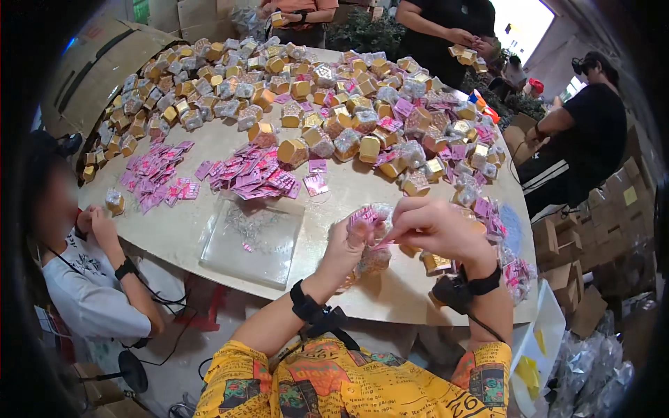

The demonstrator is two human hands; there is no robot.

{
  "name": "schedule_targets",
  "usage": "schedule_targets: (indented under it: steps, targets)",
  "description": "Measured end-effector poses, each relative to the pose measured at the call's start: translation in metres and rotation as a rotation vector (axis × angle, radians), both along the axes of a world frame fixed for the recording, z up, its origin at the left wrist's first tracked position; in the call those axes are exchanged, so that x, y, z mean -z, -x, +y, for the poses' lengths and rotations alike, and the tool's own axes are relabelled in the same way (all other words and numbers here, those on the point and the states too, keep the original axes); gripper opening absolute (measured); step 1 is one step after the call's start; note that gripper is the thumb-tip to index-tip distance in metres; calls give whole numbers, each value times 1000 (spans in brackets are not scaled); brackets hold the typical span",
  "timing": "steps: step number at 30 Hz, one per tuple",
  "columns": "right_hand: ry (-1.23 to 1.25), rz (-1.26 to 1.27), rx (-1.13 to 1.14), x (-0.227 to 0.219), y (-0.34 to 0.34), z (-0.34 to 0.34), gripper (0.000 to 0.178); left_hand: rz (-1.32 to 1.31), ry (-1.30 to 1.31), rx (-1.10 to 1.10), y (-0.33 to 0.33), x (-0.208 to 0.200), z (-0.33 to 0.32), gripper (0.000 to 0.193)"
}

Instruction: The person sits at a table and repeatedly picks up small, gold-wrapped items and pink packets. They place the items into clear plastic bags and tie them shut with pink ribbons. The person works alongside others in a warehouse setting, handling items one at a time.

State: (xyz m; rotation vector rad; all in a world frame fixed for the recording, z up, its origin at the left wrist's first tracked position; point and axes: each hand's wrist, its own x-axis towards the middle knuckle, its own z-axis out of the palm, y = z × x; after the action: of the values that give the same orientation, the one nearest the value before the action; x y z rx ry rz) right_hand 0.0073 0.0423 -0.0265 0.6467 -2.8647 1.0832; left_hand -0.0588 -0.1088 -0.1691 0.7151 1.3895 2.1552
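Note:
My left hand (pixel 345 244) is closed on a pink printed card (pixel 364 215), held upright between thumb and fingers above the table's near edge. Close on its right, my right hand (pixel 439 230) pinches with thumb and forefinger at something small and pinkish beside the card. What exactly it grips is too small to make out. Just below both hands stands a gold, patterned faceted piece (pixel 376 260) in clear wrap, partly covered by my fingers. Another gold piece (pixel 437 262) lies under my right wrist.
A heap of gold faceted pieces (pixel 293 152) covers the table's far half. Loose pink cards (pixel 254 173) lie in piles at left centre. A clear shallow tray (pixel 282 273) holds thin clear bits. Co-workers sit left and right; others stand behind. Cardboard boxes (pixel 589 310) stand at right.

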Motion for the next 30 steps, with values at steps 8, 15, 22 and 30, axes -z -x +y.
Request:
schedule_targets:
  steps: [8, 15, 22, 30]
  targets:
    - [34, 283, 250, 45, 20, -14, 16, -2, 38, 98, 3, -15, -8, 70]
    - [-194, 321, 225, 44, 72, 53, 23, 18, 27, 104, 9, -11, -10, 67]
    - [-834, 462, 565, 127, 134, 114, 18, -93, -176, 72, 10, -5, -6, 65]
    - [-98, 379, 652, 75, 72, 130, 18, -41, 142, -86, 15, -8, -2, 28]
